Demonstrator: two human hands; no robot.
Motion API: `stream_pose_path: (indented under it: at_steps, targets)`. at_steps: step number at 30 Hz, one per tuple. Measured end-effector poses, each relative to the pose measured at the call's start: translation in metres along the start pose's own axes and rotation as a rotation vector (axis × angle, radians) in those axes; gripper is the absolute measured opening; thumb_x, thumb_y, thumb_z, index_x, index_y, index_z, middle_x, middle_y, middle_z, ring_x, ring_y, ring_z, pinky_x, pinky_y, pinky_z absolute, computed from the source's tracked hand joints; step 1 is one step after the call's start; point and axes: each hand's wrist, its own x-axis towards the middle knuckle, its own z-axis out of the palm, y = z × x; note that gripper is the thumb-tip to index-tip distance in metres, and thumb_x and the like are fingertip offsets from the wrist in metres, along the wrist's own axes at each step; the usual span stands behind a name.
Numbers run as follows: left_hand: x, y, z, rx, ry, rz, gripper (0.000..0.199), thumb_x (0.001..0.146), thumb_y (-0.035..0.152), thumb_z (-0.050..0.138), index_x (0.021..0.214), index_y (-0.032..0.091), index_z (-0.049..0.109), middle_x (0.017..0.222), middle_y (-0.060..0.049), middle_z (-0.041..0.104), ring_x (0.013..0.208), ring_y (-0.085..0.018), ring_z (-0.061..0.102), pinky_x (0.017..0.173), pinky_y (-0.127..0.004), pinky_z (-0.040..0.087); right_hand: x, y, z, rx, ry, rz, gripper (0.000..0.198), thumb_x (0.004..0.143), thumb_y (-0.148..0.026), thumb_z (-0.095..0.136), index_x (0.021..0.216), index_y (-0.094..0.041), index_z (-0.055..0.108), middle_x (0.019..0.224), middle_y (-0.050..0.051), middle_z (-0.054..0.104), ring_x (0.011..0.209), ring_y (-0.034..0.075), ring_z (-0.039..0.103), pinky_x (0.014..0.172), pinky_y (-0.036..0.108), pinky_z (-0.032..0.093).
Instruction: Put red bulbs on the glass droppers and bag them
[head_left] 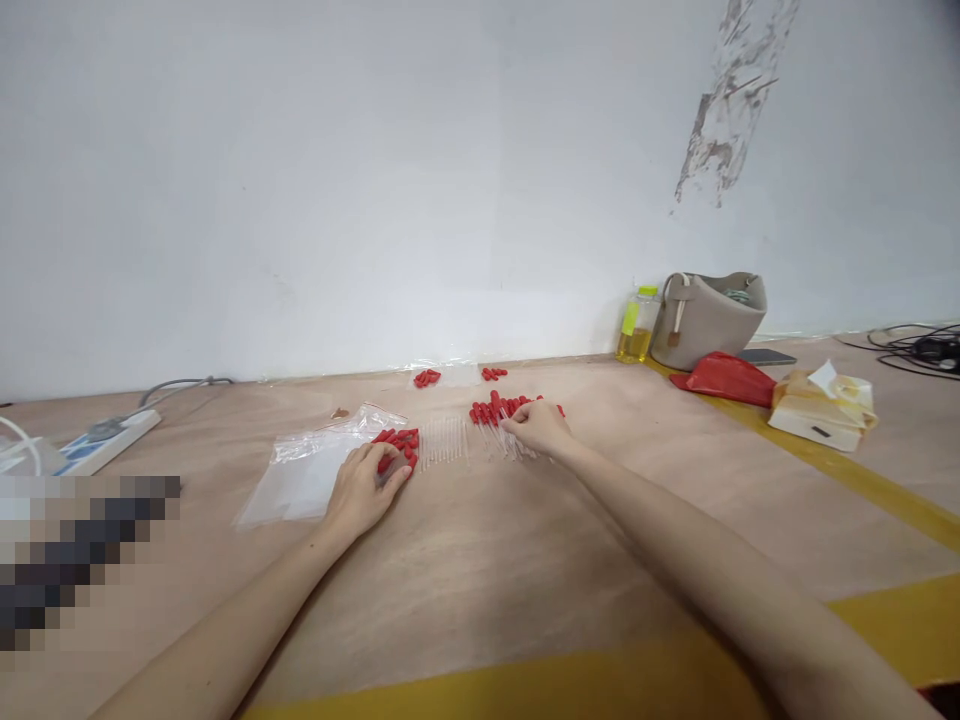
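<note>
My left hand [364, 487] rests on the table, thumb and forefinger apart, beside a loose pile of small red caps [405, 438]. Its fingers reach over the near edge of that pile. Right of the caps, thin clear tubes [442, 442] lie in a row without caps. My right hand [538, 426] is closed in a pinch on a slim clear tube, which appears to have a red cap [495, 399] at its far end. Under and around this hand lies a cluster of red-capped clear tubes [480, 412]; my fingers partly hide them.
Clear plastic bags [300, 475] lie left of my left hand. Two small red groups [427, 378] [493, 374] sit near the wall. A power strip [112, 440] is at left. At right are a yellow-capped bottle [637, 325], grey bag [709, 320], red packet [727, 380] and tissue pack [821, 410].
</note>
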Motion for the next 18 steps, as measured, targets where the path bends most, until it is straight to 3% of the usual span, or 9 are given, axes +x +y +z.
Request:
stream_pose_path:
  at_steps: [5, 8, 18]
  targets:
    - [-0.002, 0.006, 0.0, 0.026, -0.029, 0.033, 0.025, 0.077, 0.044, 0.051, 0.083, 0.021, 0.059, 0.081, -0.003, 0.057, 0.078, -0.02, 0.052, 0.072, -0.032, 0.04, 0.013, -0.021, 0.029, -0.18, 0.042, 0.117, 0.02, 0.068, -0.032, 0.05, 0.067, -0.02, 0.065, 0.074, 0.005, 0.065, 0.073, 0.018, 0.06, 0.059, 0.024, 0.039]
    - [-0.001, 0.007, 0.0, 0.076, -0.019, 0.035, 0.028, 0.074, 0.047, 0.054, 0.081, 0.021, 0.059, 0.081, -0.003, 0.056, 0.078, -0.021, 0.052, 0.071, -0.032, 0.04, 0.018, -0.023, 0.04, -0.247, 0.047, 0.131, 0.025, 0.071, -0.036, 0.048, 0.079, -0.019, 0.065, 0.084, 0.009, 0.065, 0.081, 0.022, 0.06, 0.065, 0.028, 0.042]
    - [0.001, 0.011, 0.004, 0.159, -0.035, 0.048, 0.029, 0.074, 0.048, 0.053, 0.071, 0.02, 0.06, 0.079, -0.003, 0.056, 0.08, -0.023, 0.052, 0.072, -0.036, 0.037, 0.014, -0.022, 0.044, -0.332, 0.012, 0.12, 0.039, 0.073, -0.047, 0.048, 0.09, -0.016, 0.065, 0.09, 0.014, 0.064, 0.087, 0.025, 0.059, 0.068, 0.031, 0.043]
